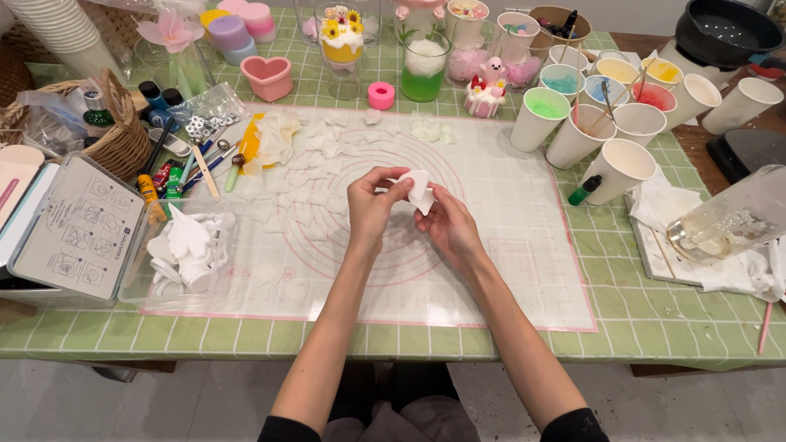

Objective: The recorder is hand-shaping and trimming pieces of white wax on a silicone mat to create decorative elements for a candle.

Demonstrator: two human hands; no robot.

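Observation:
Over the middle of a translucent mat (508,270) with pink circles, both my hands pinch one small white petal-shaped piece (419,190). My left hand (370,206) grips its left edge with thumb and fingers. My right hand (449,227) holds it from below and to the right. Several similar white pieces (315,176) lie scattered on the mat beyond my hands.
A clear box (190,250) of white shapes sits at the left, beside pens and a wicker basket (123,135). Paper cups (622,168) with coloured contents stand at the right. Decorated jars (425,65) line the back. A tilted glass jug (733,219) lies on tissue.

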